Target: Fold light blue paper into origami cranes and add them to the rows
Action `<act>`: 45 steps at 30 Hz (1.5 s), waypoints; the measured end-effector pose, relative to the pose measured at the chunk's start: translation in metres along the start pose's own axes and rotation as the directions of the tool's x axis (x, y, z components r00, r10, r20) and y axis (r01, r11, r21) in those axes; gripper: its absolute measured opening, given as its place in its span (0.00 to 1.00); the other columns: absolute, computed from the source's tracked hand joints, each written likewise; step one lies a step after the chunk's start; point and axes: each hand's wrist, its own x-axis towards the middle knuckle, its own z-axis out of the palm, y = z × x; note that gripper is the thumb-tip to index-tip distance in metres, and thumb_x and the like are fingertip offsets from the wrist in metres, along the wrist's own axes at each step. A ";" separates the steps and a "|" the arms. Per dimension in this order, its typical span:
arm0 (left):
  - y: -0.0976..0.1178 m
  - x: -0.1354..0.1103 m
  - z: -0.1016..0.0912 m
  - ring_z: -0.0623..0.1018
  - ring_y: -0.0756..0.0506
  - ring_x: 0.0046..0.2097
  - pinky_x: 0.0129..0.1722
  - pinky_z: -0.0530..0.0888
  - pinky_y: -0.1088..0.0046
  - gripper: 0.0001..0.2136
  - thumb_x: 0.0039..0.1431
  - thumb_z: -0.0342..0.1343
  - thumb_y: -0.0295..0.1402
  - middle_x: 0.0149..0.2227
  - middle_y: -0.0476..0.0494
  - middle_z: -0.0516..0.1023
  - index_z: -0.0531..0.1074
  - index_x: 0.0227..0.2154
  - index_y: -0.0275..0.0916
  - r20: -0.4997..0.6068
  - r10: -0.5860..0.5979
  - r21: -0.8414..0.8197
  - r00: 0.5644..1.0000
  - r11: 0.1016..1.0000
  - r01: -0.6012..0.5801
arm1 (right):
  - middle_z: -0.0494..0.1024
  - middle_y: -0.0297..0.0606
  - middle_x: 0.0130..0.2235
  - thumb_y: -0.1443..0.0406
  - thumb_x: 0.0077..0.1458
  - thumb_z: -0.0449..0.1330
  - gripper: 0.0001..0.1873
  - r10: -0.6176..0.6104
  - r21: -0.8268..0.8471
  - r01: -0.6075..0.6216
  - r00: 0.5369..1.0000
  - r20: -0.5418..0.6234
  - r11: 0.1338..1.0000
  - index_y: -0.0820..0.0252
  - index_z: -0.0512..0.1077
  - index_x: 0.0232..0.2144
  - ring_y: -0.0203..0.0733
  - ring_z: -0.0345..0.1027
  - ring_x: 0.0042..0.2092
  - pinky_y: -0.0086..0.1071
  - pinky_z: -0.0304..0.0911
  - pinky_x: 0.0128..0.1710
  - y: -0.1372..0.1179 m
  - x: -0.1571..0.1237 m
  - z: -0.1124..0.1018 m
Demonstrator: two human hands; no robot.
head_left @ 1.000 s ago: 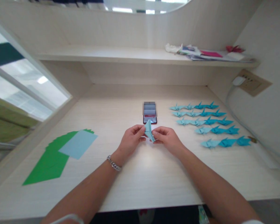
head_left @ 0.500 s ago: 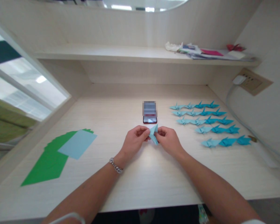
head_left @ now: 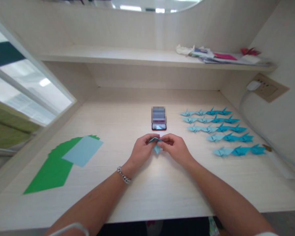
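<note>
A small folded piece of light blue paper (head_left: 157, 149) is held between both hands, low over the middle of the desk. My left hand (head_left: 143, 147) pinches it from the left, fingers closed. From the other side, my right hand (head_left: 175, 146) grips it between thumb and fingers. The fingers hide part of the folds. Just beyond the hands lies a phone (head_left: 159, 126) with its screen blurred. Rows of folded blue paper cranes (head_left: 222, 128), paler at the left and deeper blue at the right, rest on the desk's right side.
Fanned green paper sheets (head_left: 49, 175) lie at the left, with a light blue sheet (head_left: 83, 151) on top. A shelf (head_left: 113, 55) spans the back and bears papers (head_left: 226, 56). A white plug with its cable (head_left: 253, 86) sits in the right wall's socket.
The folded paper has been turned between my fingers; its upright point now shows as a flatter edge with a tip facing me. Both hands still hold it in nearly the same spot.
</note>
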 end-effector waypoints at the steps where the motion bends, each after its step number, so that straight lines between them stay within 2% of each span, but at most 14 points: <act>1: -0.001 0.000 0.000 0.77 0.44 0.41 0.44 0.72 0.66 0.11 0.51 0.59 0.34 0.40 0.39 0.79 0.76 0.38 0.37 0.004 -0.008 -0.018 1.000 1.000 0.008 | 0.78 0.39 0.32 0.57 0.44 0.65 0.16 0.018 0.036 -0.019 1.000 0.023 0.999 0.61 0.74 0.34 0.40 0.71 0.33 0.33 0.67 0.34 0.001 0.001 0.000; 5: -0.004 -0.002 0.001 0.77 0.44 0.40 0.42 0.72 0.66 0.14 0.53 0.58 0.39 0.40 0.39 0.79 0.76 0.40 0.37 0.028 -0.040 -0.105 0.999 0.994 0.043 | 0.78 0.38 0.30 0.57 0.41 0.67 0.16 0.041 0.054 -0.045 0.996 0.078 0.998 0.62 0.74 0.31 0.38 0.70 0.30 0.31 0.65 0.32 0.002 0.003 -0.003; 12: 0.000 -0.005 0.003 0.76 0.45 0.38 0.41 0.72 0.68 0.13 0.52 0.59 0.40 0.35 0.42 0.79 0.76 0.37 0.37 0.026 -0.039 -0.121 0.999 0.992 0.042 | 0.75 0.36 0.28 0.56 0.51 0.59 0.14 0.026 0.052 -0.034 0.987 0.158 0.998 0.62 0.74 0.31 0.37 0.68 0.30 0.30 0.65 0.29 -0.001 0.003 -0.004; 18: 0.002 -0.006 0.005 0.76 0.43 0.40 0.41 0.72 0.67 0.14 0.51 0.59 0.41 0.38 0.40 0.79 0.77 0.37 0.37 0.008 -0.041 -0.031 0.999 0.999 0.042 | 0.76 0.36 0.30 0.63 0.46 0.63 0.08 -0.009 -0.006 0.010 0.989 0.147 1.000 0.62 0.74 0.30 0.38 0.70 0.32 0.32 0.66 0.35 -0.001 0.002 -0.004; 22: 0.002 -0.006 0.005 0.76 0.43 0.40 0.40 0.72 0.68 0.14 0.51 0.59 0.41 0.39 0.40 0.79 0.77 0.38 0.38 0.000 -0.048 0.014 0.999 0.999 0.048 | 0.77 0.36 0.30 0.67 0.44 0.62 0.06 0.010 -0.056 -0.003 0.992 0.127 0.998 0.62 0.74 0.29 0.39 0.71 0.33 0.33 0.66 0.37 0.001 0.002 -0.003; 25: 0.002 -0.006 0.005 0.76 0.43 0.40 0.39 0.72 0.68 0.16 0.51 0.59 0.41 0.39 0.40 0.79 0.77 0.41 0.39 -0.001 -0.057 0.007 0.998 0.998 0.057 | 0.77 0.37 0.30 0.64 0.46 0.61 0.07 0.034 -0.051 -0.029 0.995 0.098 0.998 0.62 0.74 0.30 0.38 0.70 0.32 0.32 0.66 0.35 0.003 0.003 -0.002; 30: -0.002 -0.007 0.006 0.76 0.44 0.40 0.40 0.72 0.68 0.16 0.52 0.58 0.42 0.38 0.41 0.80 0.77 0.41 0.39 -0.018 -0.048 -0.024 0.999 0.999 0.048 | 0.76 0.36 0.29 0.56 0.50 0.60 0.14 0.080 0.082 -0.088 0.992 0.092 0.993 0.62 0.72 0.32 0.37 0.69 0.30 0.30 0.65 0.28 0.004 0.004 0.000; 36: -0.002 -0.008 0.007 0.77 0.42 0.43 0.44 0.72 0.65 0.16 0.54 0.57 0.40 0.40 0.41 0.80 0.76 0.43 0.40 0.010 -0.033 -0.009 0.999 0.999 0.033 | 0.78 0.36 0.33 0.58 0.45 0.64 0.15 0.092 0.168 -0.107 0.991 0.093 0.980 0.60 0.72 0.35 0.38 0.72 0.32 0.29 0.65 0.29 -0.001 0.003 0.002; 45: 0.001 -0.008 0.006 0.77 0.42 0.44 0.47 0.71 0.63 0.15 0.50 0.58 0.31 0.46 0.40 0.78 0.77 0.43 0.40 0.008 -0.049 0.038 0.999 0.998 0.049 | 0.80 0.40 0.32 0.60 0.44 0.64 0.14 0.106 0.008 -0.107 0.994 0.032 0.994 0.62 0.76 0.33 0.41 0.73 0.33 0.33 0.67 0.33 -0.001 0.003 -0.002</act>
